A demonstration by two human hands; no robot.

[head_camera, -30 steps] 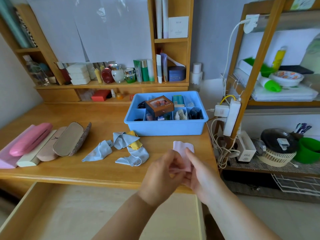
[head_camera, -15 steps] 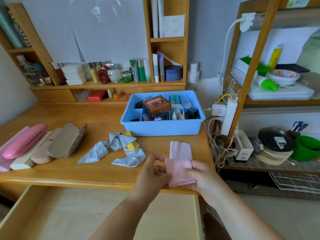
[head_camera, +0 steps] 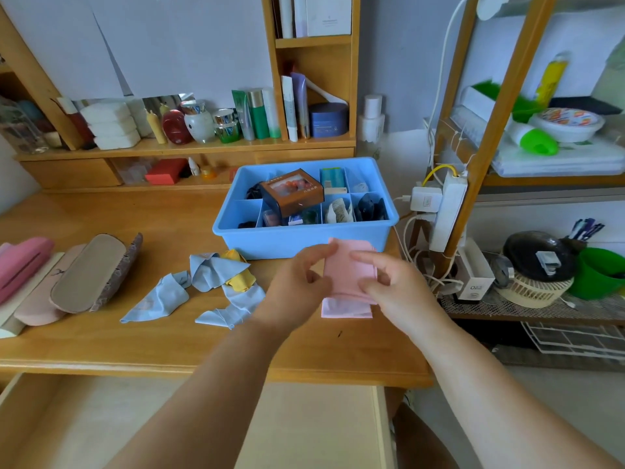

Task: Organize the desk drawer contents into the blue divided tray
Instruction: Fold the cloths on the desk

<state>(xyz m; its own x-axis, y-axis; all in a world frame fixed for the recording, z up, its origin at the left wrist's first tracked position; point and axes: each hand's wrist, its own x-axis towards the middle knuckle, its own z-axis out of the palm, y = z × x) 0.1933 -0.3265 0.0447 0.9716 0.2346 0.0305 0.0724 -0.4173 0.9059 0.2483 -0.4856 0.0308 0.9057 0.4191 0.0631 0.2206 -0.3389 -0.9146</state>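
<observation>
Now pink cloth (head_camera: 348,272) pinched between left hand (head_camera: 297,282) and right hand (head_camera: 389,286), just before blue tray (head_camera: 304,240)

Cosmetics shelf (head_camera: 189,148), power strip (head_camera: 448,211)

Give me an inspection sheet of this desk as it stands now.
Surface: wooden desk; drawer below it open.
Job's things: blue tray at the back, compartments partly filled, brown box resting on top; pink cloth folded, in front of the tray.
Clutter: blue cloths and yellow cloth crumpled; glasses cases in a row at left.
Grippers: left hand and right hand both pinch the pink cloth.
Cables: white cords hang from a power strip by the desk's right edge.
Surroundings: shelf of bottles behind; rack to the right.
</observation>
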